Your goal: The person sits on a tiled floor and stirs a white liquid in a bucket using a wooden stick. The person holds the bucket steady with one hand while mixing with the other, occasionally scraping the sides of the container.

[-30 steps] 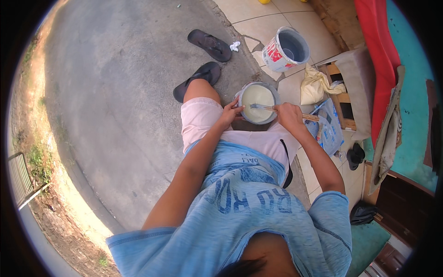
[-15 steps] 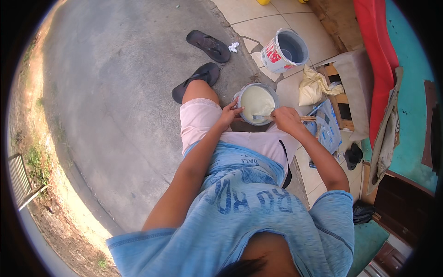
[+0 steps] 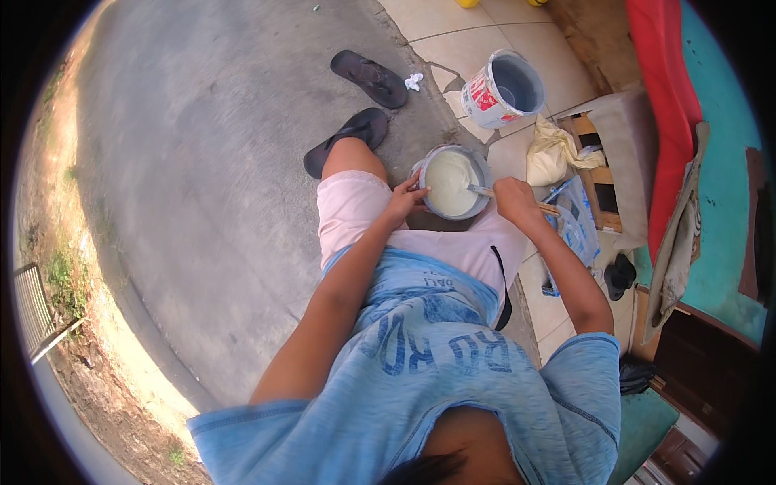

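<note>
A small grey bucket (image 3: pixel 483 174) stands between my legs, with a thick pale cream-green mixture (image 3: pixel 450 179) inside. My left hand (image 3: pixel 406 200) grips its left side, thumb over the rim and fingers around the outer wall. In my right hand (image 3: pixel 516 200), closed to a fist at the bucket's right, is a wooden-handled tool (image 3: pixel 485 191). Its grey, coated end dips into the mixture; whether it is a brush or a putty knife I cannot tell. The handle's wooden end (image 3: pixel 550 209) sticks out behind the fist.
A larger white and red bucket (image 3: pixel 478 99), grey inside, stands on the tiles ahead. To the right lie a pale yellow bag (image 3: pixel 550 153) and a blue-white plastic sack (image 3: pixel 575 212) beside a wooden crate (image 3: pixel 601 174). Black flip-flops (image 3: pixel 370 78) rest on the concrete (image 3: pixel 210 178).
My right hand has moved slightly up and right. The tool's end has shifted from the mixture's near edge toward its right side and now slants. My left hand keeps its hold.
</note>
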